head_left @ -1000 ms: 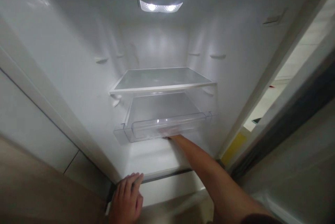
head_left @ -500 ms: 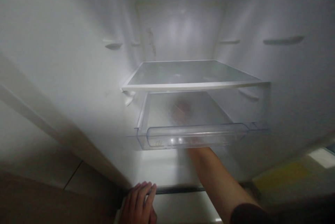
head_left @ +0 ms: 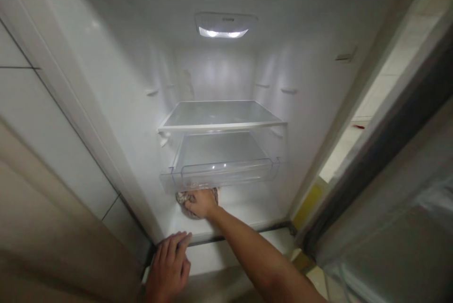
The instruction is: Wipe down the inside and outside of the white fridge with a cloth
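Inside the open refrigerator, my right hand is closed on a greyish, patterned cloth. It presses the cloth against the white bottom, toward the left side, below the clear plastic drawer. Part of the cloth is covered by my fingers. My left hand rests with fingers extended on the front lower edge of the fridge, at the left corner, holding nothing.
A glass shelf with a white front trim sits above the drawer. The lit lamp is on the ceiling. On the right stands the open door; a tiled wall runs along the left.
My right hand has come forward and left from deep under the drawer, and the cloth now shows. The camera view has pulled back and tilted up; my left hand stays at the front edge.
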A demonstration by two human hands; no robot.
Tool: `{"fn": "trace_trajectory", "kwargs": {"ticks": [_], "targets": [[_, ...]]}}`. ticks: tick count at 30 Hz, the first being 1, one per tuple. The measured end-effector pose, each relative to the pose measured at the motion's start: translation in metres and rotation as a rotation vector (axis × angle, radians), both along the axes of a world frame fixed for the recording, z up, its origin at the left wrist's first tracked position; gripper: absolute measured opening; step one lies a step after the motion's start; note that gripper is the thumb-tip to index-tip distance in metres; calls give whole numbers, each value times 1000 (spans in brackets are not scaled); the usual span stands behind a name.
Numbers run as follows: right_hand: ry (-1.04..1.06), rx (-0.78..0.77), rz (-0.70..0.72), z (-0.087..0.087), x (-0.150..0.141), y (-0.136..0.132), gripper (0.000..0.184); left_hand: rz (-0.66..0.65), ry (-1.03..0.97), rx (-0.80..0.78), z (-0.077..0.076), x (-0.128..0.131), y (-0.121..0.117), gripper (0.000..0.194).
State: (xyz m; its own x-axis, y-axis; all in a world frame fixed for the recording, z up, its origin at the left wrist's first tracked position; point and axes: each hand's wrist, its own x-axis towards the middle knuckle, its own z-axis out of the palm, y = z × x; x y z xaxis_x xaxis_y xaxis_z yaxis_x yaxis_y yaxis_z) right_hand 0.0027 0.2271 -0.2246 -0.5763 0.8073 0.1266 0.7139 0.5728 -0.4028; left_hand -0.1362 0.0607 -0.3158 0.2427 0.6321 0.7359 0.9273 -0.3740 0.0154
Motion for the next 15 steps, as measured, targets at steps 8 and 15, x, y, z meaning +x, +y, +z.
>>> {"fn": "trace_trajectory", "kwargs": {"ticks": [8,15], "targets": [[-13,106,-622,11,138,-2,37,-3,183,84,-20,-14,10,50],[-49,103,-410,7,40,7,39,-36,146,51,-17,-14,8,50]]}}
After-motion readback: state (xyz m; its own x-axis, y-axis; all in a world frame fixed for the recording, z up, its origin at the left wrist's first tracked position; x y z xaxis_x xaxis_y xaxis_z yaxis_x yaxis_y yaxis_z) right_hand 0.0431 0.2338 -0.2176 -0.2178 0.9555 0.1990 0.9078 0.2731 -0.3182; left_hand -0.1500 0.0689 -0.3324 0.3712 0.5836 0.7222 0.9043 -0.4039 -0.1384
